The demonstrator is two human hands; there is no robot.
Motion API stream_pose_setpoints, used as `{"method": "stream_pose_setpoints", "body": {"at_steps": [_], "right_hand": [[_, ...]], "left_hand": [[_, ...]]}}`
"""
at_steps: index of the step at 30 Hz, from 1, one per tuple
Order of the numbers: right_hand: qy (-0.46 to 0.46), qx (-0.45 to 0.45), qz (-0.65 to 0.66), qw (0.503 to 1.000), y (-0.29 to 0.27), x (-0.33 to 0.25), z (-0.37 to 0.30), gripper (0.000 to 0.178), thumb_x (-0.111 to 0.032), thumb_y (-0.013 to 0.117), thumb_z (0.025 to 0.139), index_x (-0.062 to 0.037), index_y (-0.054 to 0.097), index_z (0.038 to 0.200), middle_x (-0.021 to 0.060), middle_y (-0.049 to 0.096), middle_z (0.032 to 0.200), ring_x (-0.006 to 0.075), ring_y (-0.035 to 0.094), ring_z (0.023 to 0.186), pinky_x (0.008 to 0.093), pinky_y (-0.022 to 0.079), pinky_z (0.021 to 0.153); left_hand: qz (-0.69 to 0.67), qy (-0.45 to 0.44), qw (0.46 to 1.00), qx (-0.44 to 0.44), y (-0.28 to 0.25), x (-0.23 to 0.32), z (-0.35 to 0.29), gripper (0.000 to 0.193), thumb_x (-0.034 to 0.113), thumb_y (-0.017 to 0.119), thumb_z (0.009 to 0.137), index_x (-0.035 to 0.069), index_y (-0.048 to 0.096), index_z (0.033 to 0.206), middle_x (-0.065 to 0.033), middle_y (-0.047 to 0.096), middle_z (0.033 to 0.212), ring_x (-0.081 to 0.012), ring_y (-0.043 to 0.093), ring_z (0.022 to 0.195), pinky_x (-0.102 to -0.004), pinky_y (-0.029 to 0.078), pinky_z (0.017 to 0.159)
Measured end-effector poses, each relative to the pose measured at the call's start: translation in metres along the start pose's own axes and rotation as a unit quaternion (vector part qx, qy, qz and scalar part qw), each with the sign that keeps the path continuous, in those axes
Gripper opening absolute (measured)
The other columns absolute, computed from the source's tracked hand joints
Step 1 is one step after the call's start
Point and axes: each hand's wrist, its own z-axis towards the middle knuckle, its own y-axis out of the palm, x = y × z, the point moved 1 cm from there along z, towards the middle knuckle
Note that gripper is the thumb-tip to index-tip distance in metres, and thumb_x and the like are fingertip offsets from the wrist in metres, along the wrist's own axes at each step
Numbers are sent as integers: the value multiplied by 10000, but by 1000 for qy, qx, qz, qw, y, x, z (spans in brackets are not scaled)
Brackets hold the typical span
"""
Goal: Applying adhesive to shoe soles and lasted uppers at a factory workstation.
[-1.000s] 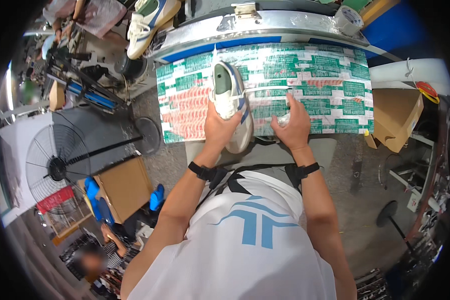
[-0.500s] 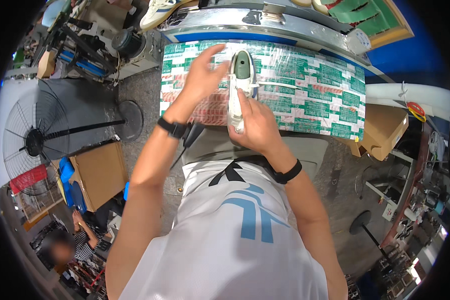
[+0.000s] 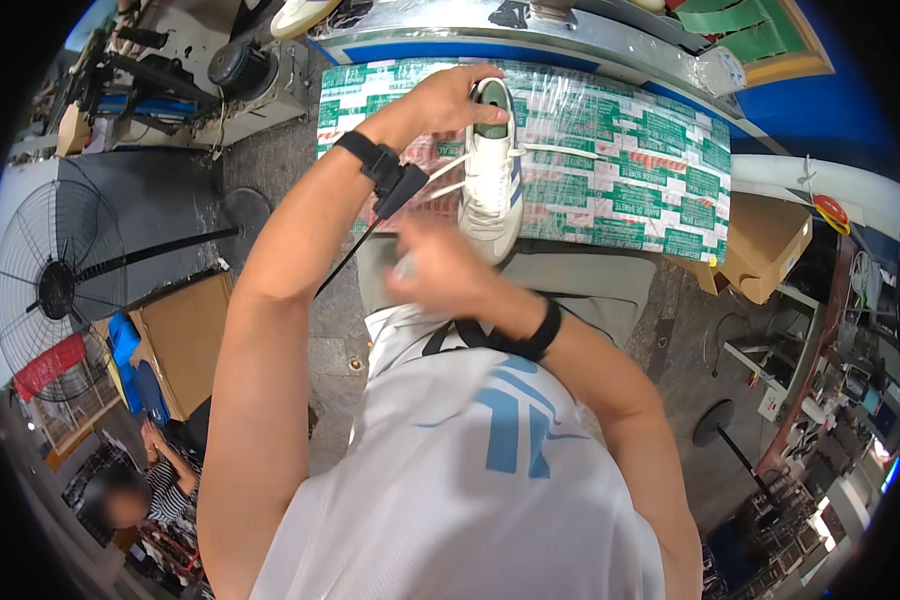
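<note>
A white sneaker (image 3: 488,190) with dark side stripes and a green insole lies toe toward me. One white lace (image 3: 560,153) stretches to the right over the work surface (image 3: 630,195); other lace strands run left. My left hand (image 3: 452,103) grips the sneaker at its heel, thumb at the opening and fingers behind the collar. Just left of the toe, close to my body, is my right hand (image 3: 442,268), smeared by motion. Something pale shows at its fingers, too blurred to name.
Green-and-white printed tape covers the work surface. Beyond it runs a metal ledge (image 3: 410,42). An open cardboard box (image 3: 765,245) sits at the right. To the left stand a large fan (image 3: 55,290) and another carton (image 3: 185,345). A person (image 3: 135,490) is at lower left.
My left hand has moved onto the sneaker's heel. My right hand has left the laces and swung down and left, toward my body. Lace strands now stretch out to the left.
</note>
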Motion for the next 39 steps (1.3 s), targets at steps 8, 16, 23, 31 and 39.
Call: {"method": "stream_pose_setpoints", "body": {"at_steps": [8,16,23,31,39], "right_hand": [[22,188,-128,974,-72,29,-51,848,-238,844,799,60,531,1529,193,699,1104,394,725,993,461,596,883],[-9,58,-268,962,-100,38,-62,967,-234,838,789,37,447,1630,193,657,1081,395,675,968,481,561,834],[164,-32,-150,975,-120,-3,-155,968,-263,835,806,40,437,1635,190,671,1086,401,675,982,485,542,862],[-23,93,-247,964,-78,49,-50,999,-254,862,777,59,438,1627,181,653,1058,373,652,965,471,527,869],[-61,85,-252,962,-73,52,-46,977,-232,853,757,126,459,1576,185,640,1031,370,656,918,481,535,815]], "left_hand": [[-56,-74,995,-38,6,34,-9,985,505,858,891,-46,462,1606,-265,741,1309,-366,747,1169,-420,592,1001],[-19,-88,996,21,31,23,5,889,335,820,891,-26,440,1610,-297,698,1276,-383,704,1171,-447,565,1016],[20,-55,995,80,36,7,3,810,274,786,916,14,461,1611,-180,734,1120,-292,711,1019,-410,569,907],[-45,-64,995,60,40,13,3,787,322,778,936,34,473,1602,-121,735,1023,-225,704,926,-378,561,846],[42,-66,990,116,47,14,0,773,342,788,896,42,514,1554,-198,750,1124,-332,736,1005,-432,577,911]]}}
